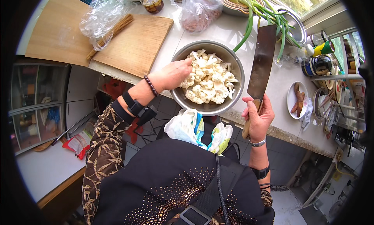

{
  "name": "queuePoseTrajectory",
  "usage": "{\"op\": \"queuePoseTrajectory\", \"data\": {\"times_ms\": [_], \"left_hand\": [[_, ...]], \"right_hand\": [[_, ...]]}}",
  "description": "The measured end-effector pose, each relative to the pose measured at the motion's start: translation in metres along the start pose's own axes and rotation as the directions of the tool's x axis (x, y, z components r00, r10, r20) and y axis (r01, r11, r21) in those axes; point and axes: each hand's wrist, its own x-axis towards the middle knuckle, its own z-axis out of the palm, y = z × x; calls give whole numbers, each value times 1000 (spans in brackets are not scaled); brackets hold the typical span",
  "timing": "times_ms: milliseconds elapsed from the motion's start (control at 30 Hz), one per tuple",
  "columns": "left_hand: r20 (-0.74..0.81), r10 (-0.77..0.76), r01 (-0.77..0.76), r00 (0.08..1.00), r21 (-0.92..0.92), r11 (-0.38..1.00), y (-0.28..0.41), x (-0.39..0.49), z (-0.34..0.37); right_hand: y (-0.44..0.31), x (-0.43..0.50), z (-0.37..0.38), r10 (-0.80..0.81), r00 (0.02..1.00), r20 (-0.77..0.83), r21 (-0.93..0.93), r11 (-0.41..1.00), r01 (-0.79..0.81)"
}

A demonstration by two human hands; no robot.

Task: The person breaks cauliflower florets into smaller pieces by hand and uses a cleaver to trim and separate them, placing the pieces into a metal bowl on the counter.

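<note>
A steel bowl (pixel 240 75) filled with cauliflower florets (pixel 209 78) stands at the counter's front edge. My left hand (pixel 176 73) reaches over the bowl's left rim, its fingertips at the florets on that side; whether they pinch a piece cannot be told. Right of the bowl, my right hand (pixel 258 116) is closed around the wooden handle of a cleaver (pixel 262 61). The broad dark blade points up and away from me, its tip near the green onions (pixel 250 26).
A wooden cutting board (pixel 137 43) with a bundle of straw-like sticks (pixel 117 30) and a plastic bag lies left. Behind the bowl sit a bag of reddish food (pixel 200 16) and a glass jar (pixel 152 2). A white plate with brown roots (pixel 298 99) stands right, near bottles.
</note>
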Motion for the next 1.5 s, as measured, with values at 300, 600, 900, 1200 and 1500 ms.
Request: {"op": "queuePoseTrajectory", "data": {"times_ms": [300, 600, 900, 1200, 1500], "left_hand": [[-17, -79, 55, 997, -570, 820, -23, 10, -23], [21, -198, 65, 980, -974, 218, -10, 37, -45], [-390, -51, -175, 920, -523, 834, 61, 29, -66], [-480, -353, -165, 803, -748, 642, 65, 4, -36], [-56, -245, -137, 968, -935, -326, 58, -8, -6]], "right_hand": [[1, -4, -1, 23, 1000, 14, -1, 1000, -23], [-2, 8, 13, 5, 998, 58, -26, 1000, -3], [23, 42, 62, -40, 995, 96, 222, 975, 18], [21, 55, 71, 17, 976, 216, 232, 970, -68], [25, 57, 85, -69, 980, 189, 129, 991, 45]]}}
